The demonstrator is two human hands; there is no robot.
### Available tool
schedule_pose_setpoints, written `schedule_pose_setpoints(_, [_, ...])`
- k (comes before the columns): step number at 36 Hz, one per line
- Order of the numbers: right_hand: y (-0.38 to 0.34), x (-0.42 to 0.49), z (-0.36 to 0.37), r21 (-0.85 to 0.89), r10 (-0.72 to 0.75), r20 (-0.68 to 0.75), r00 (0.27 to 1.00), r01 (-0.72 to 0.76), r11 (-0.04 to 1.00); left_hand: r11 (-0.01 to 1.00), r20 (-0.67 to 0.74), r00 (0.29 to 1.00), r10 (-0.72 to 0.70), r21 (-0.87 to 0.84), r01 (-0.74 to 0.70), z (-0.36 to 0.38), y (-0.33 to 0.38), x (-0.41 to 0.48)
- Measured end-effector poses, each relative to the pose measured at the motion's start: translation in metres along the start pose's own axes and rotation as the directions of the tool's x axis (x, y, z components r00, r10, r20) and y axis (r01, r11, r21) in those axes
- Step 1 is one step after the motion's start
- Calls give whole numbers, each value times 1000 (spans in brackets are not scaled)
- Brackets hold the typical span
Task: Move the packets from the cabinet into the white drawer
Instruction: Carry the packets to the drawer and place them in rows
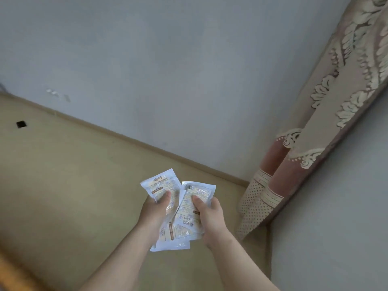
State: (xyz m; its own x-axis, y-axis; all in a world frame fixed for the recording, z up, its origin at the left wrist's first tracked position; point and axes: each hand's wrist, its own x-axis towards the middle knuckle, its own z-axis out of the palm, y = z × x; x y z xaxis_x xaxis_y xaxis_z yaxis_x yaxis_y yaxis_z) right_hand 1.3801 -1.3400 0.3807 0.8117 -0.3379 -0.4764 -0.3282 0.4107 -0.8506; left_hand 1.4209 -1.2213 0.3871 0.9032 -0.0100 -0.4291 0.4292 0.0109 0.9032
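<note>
A grey wall [168, 59] fills the upper frame above a beige floor [63, 175], with a patterned curtain [315, 122] at right. At lower centre, left hand [154, 213] and right hand [210, 217] hold white packets [161, 182], fingers [165, 196] curled round them. The packets carry Chinese characters, blurred.

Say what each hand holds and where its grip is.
Left hand grips the left packets mid-face, thumb on top; right hand grips the right packets likewise.

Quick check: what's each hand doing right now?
Left hand: holds the left packets, thumb on top.
Right hand: holds the right packets, thumb on top.
</note>
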Motion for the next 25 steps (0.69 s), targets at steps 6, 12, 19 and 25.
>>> schedule_pose_setpoints(6, [-9, 73, 44, -37, 115, 39, 993, -113, 993, 999, -40, 999, -9, -51, 7, -18, 22, 66])
schedule_pose_setpoints(12, [-21, 165, 118, -127, 107, 46, 993, -101, 987, 996, 72, 997, -35, -84, 41, -61, 56, 159])
schedule_pose_setpoints(19, [-56, 253, 254, -186, 119, 119, 986, -95, 978, 997, 98, 995, 11, -78, -3, -139, 126, 275])
schedule_pose_setpoints(25, [-70, 310, 370, -269, 174, 237, 956, -108, 957, 993, -79, 997, 17, -114, -26, -205, 168, 358])
